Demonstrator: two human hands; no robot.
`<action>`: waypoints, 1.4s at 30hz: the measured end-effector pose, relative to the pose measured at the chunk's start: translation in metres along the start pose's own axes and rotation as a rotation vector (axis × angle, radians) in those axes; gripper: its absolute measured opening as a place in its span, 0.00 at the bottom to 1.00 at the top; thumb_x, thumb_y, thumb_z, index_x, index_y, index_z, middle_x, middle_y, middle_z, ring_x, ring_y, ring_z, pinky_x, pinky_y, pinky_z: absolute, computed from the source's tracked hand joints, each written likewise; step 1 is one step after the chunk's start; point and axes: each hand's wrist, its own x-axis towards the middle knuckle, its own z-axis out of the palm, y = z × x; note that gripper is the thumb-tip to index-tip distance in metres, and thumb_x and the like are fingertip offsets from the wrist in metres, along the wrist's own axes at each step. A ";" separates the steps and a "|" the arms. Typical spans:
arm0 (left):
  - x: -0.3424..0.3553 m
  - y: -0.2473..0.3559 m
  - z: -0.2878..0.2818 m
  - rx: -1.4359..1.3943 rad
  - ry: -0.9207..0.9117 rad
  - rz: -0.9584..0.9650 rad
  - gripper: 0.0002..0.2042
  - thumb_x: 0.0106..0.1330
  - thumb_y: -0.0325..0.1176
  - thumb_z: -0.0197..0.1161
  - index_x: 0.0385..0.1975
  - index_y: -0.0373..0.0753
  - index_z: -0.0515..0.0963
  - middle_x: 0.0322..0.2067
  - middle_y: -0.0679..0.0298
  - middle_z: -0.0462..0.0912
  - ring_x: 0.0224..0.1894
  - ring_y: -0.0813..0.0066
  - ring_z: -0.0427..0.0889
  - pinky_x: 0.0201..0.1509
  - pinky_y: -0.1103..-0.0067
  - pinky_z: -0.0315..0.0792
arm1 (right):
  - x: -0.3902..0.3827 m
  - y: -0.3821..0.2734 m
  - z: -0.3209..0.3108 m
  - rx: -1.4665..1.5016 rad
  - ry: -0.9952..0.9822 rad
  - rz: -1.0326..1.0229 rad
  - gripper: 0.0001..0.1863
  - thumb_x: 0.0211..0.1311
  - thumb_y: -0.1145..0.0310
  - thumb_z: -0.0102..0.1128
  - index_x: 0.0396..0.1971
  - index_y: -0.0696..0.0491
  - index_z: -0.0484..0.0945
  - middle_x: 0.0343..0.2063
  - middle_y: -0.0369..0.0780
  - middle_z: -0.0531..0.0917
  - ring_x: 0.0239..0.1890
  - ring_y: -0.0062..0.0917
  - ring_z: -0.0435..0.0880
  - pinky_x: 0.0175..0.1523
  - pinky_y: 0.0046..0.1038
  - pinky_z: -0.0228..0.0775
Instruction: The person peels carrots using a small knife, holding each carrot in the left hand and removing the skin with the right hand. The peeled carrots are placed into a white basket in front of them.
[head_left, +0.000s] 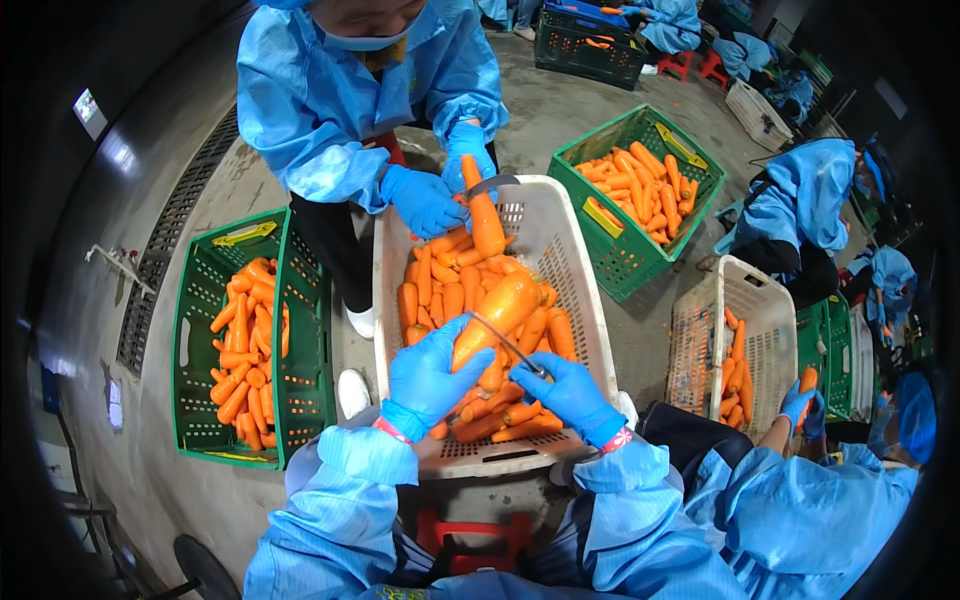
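My left hand (428, 378), in a blue glove, is closed round the lower end of a large carrot (513, 302). In my gloved right hand (572, 396) is the handle of a knife (503, 337), whose thin blade lies across the carrot's near side. Both hands are over the near half of a white perforated crate (568, 250). Peeled-looking loose carrots (453, 298) fill its bottom. Across the crate, a co-worker in blue holds another carrot (485, 222) and a curved blade (492, 184) over the far end.
Green crates of carrots stand at left (300, 330) and far right (622, 262). Another white crate (700, 335) is at right, beside a seated co-worker (800, 510) holding a carrot. A red stool (475, 545) shows below me. A floor drain (185, 220) runs along the left.
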 end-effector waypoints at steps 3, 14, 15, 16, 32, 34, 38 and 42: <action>0.000 0.004 -0.004 -0.122 -0.071 -0.042 0.25 0.58 0.52 0.61 0.51 0.45 0.74 0.37 0.57 0.83 0.38 0.60 0.83 0.42 0.71 0.75 | 0.003 0.006 -0.010 0.205 0.090 -0.027 0.17 0.58 0.54 0.61 0.37 0.53 0.78 0.24 0.35 0.81 0.24 0.16 0.79 0.28 0.18 0.67; 0.002 -0.012 0.017 -0.543 -0.095 -0.063 0.26 0.58 0.45 0.66 0.54 0.39 0.71 0.43 0.58 0.81 0.42 0.70 0.81 0.48 0.78 0.72 | -0.006 -0.012 -0.039 0.451 0.213 0.006 0.17 0.63 0.54 0.55 0.38 0.54 0.77 0.21 0.34 0.79 0.17 0.11 0.69 0.21 0.14 0.58; 0.002 -0.012 0.018 -0.589 -0.086 -0.029 0.27 0.57 0.45 0.67 0.55 0.39 0.71 0.44 0.57 0.80 0.44 0.69 0.81 0.49 0.77 0.72 | -0.007 -0.013 -0.037 0.469 0.216 -0.015 0.17 0.63 0.54 0.55 0.40 0.54 0.77 0.22 0.34 0.79 0.17 0.11 0.69 0.21 0.14 0.58; 0.002 -0.011 0.018 -0.486 -0.059 0.032 0.28 0.56 0.45 0.67 0.55 0.40 0.70 0.43 0.57 0.80 0.43 0.68 0.81 0.48 0.76 0.72 | -0.007 -0.015 -0.034 0.487 0.219 -0.037 0.18 0.63 0.54 0.55 0.43 0.54 0.76 0.23 0.35 0.79 0.17 0.11 0.69 0.21 0.14 0.59; 0.007 0.005 0.005 -0.007 0.033 0.315 0.32 0.45 0.36 0.73 0.55 0.43 0.72 0.33 0.57 0.76 0.38 0.59 0.75 0.43 0.70 0.71 | -0.010 -0.016 -0.032 0.797 0.102 -0.223 0.23 0.61 0.62 0.60 0.54 0.55 0.71 0.21 0.31 0.72 0.19 0.13 0.71 0.23 0.15 0.64; 0.005 0.001 0.005 -0.069 0.081 0.321 0.30 0.48 0.37 0.72 0.55 0.45 0.72 0.35 0.56 0.77 0.40 0.59 0.76 0.46 0.71 0.71 | -0.006 -0.018 -0.027 0.788 0.189 -0.195 0.20 0.61 0.62 0.59 0.51 0.56 0.73 0.21 0.31 0.72 0.18 0.13 0.70 0.22 0.15 0.64; 0.003 0.006 0.016 -0.643 0.003 0.054 0.28 0.54 0.37 0.70 0.55 0.35 0.70 0.42 0.58 0.77 0.46 0.69 0.75 0.52 0.76 0.69 | -0.003 -0.020 -0.029 0.623 0.320 -0.041 0.17 0.61 0.64 0.59 0.47 0.56 0.75 0.19 0.31 0.73 0.17 0.11 0.68 0.20 0.16 0.59; -0.001 -0.002 0.019 -1.233 -0.185 -0.315 0.21 0.62 0.40 0.62 0.51 0.35 0.70 0.38 0.64 0.76 0.37 0.82 0.74 0.37 0.84 0.70 | -0.008 -0.017 -0.007 0.504 0.402 -0.082 0.23 0.61 0.68 0.56 0.56 0.55 0.68 0.25 0.33 0.76 0.16 0.11 0.66 0.19 0.14 0.59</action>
